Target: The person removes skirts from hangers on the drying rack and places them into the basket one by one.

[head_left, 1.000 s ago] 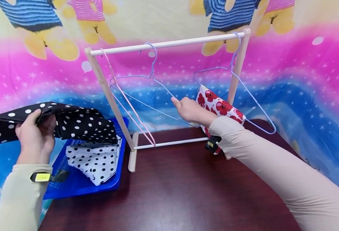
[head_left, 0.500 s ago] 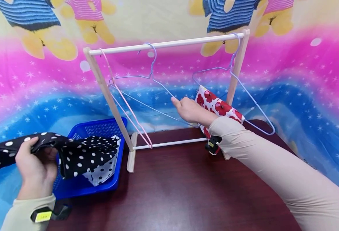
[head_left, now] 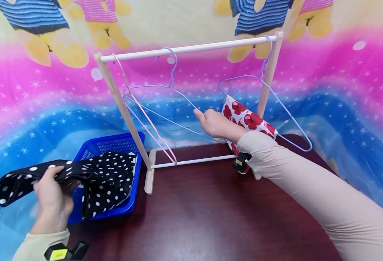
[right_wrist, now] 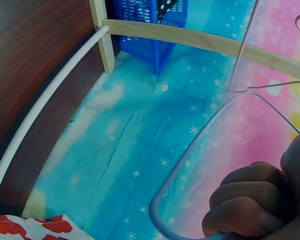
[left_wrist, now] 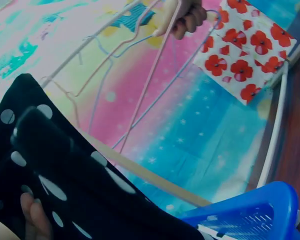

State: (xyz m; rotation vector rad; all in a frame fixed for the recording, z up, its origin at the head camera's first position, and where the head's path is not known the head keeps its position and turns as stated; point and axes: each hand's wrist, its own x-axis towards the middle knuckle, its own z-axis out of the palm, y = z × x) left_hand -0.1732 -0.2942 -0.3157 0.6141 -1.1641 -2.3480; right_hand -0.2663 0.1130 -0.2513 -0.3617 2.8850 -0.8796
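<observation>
My left hand (head_left: 54, 199) pinches a folded black cloth with white polka dots (head_left: 110, 177), thumb on top; one end sticks out to the left and the other droops over the blue basket (head_left: 132, 203). My right hand (head_left: 215, 125) grips the right shoulder of a blue hanger (head_left: 155, 86) that hooks over the rack's top rail (head_left: 198, 48). In the right wrist view, curled fingers (right_wrist: 247, 200) close round the blue wire. A pink hanger (head_left: 150, 125) hangs at the rail's left end. At the right end, another blue hanger (head_left: 291, 116) bears a white cloth with red flowers (head_left: 250, 119).
The wooden rack's left post (head_left: 123, 108) stands close beside the basket. A white lower bar (head_left: 194, 161) runs between its feet on the dark red table (head_left: 191, 214). A patterned backdrop (head_left: 191, 21) rises behind.
My left hand has moved down and a little right, lowering the black polka-dot cloth onto the basket, where it now covers most of the white dotted cloth. My right hand has kept its place.
</observation>
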